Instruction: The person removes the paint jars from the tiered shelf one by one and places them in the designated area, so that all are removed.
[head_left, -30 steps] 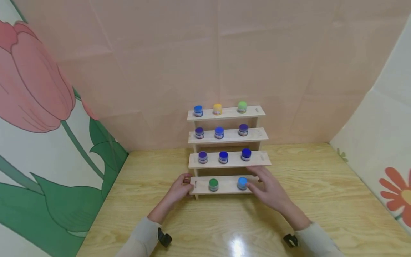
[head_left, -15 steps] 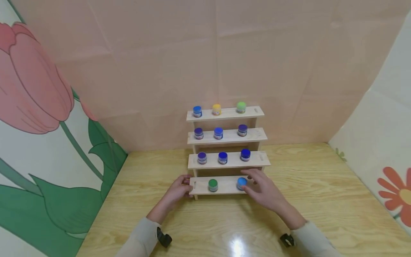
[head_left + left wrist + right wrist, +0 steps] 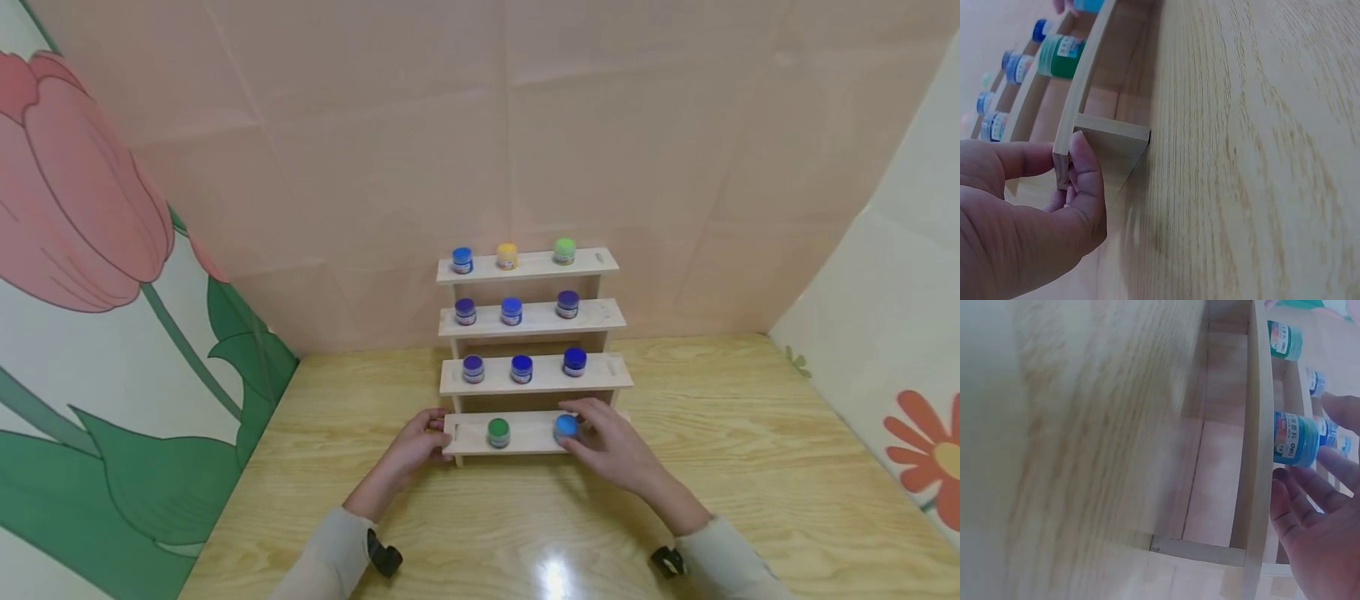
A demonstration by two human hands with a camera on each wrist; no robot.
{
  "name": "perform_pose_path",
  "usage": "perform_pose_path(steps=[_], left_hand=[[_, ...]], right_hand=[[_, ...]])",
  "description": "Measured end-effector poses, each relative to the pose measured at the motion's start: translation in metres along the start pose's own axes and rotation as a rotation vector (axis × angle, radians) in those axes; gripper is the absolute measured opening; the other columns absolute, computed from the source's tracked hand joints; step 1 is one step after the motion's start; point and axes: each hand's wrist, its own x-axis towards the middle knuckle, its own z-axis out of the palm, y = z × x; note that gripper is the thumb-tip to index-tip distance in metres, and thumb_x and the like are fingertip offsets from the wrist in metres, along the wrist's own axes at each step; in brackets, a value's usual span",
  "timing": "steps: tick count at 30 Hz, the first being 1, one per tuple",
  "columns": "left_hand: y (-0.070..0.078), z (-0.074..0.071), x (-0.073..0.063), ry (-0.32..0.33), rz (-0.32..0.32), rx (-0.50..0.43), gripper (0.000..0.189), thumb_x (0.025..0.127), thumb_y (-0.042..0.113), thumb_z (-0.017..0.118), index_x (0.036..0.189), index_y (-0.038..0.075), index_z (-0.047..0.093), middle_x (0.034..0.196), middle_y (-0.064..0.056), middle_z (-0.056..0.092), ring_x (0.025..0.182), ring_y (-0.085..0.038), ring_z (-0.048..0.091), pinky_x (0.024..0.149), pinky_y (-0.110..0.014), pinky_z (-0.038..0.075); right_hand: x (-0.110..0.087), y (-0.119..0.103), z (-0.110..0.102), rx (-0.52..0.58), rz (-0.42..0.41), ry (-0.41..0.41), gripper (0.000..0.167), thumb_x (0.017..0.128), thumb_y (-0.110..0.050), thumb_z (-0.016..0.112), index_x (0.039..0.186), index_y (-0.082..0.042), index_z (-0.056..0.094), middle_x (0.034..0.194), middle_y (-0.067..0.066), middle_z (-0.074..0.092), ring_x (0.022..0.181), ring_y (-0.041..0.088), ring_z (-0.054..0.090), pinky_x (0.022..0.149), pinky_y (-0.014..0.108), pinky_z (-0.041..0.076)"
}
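Note:
A four-tier wooden display rack [image 3: 536,385] stands on the table and bears several small paint jars. My left hand [image 3: 415,439] pinches the left end of its lowest shelf between thumb and fingers, as the left wrist view [image 3: 1041,212] shows. On that shelf a green paint jar [image 3: 498,432] stands near the left. A light blue paint jar [image 3: 566,426] stands upright farther right. My right hand [image 3: 617,446] curls round this jar, thumb in front and fingers behind and beside it. In the right wrist view, fingers [image 3: 1319,494] lie close against the jar's side; firmness of contact is unclear.
Dark blue [image 3: 574,362] and purple jars [image 3: 473,368] stand on the two middle shelves. The top shelf carries a blue jar [image 3: 462,260], a yellow jar [image 3: 507,256] and a light green jar [image 3: 565,251]. A pink backdrop [image 3: 375,167] rises behind the wood-grain table [image 3: 360,392].
My right hand has moved slightly left, and its thumb and fingers have come in round the light blue jar. The jar and the left hand stay in place.

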Motion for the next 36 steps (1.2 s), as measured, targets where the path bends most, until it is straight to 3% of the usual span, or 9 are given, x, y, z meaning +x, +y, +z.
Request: perform_pose_path(steps=[12,26,36], left_hand=[[0.001,-0.001,0.000,-0.004,-0.030,0.005,0.055,0.092,-0.008,0.057,0.144,-0.010,0.040,0.119,-0.020,0.047,0.089,-0.023,0.058,0.071,-0.028,0.057],[0.000,-0.001,0.000,-0.011,-0.054,0.012,0.056,0.094,-0.006,0.056,0.147,-0.010,0.037,0.124,-0.021,0.046,0.093,-0.024,0.059,0.073,-0.029,0.058],[0.003,-0.001,0.000,-0.014,-0.044,0.014,0.056,0.094,-0.006,0.057,0.146,-0.011,0.037,0.123,-0.021,0.046,0.091,-0.024,0.059,0.073,-0.029,0.058]], right_hand=[[0.001,0.004,0.004,0.018,0.013,-0.020,0.047,0.089,-0.021,0.080,0.131,-0.009,0.064,0.114,0.000,0.064,0.097,0.014,0.060,0.084,0.038,0.059],[0.004,0.005,0.004,-0.018,0.044,-0.057,0.041,0.086,-0.012,0.082,0.124,-0.008,0.068,0.112,0.001,0.067,0.101,0.017,0.063,0.089,0.041,0.058],[-0.003,0.010,-0.012,-0.020,0.043,0.001,0.040,0.084,-0.012,0.083,0.121,-0.006,0.069,0.108,0.003,0.068,0.089,0.014,0.062,0.076,0.029,0.058]])
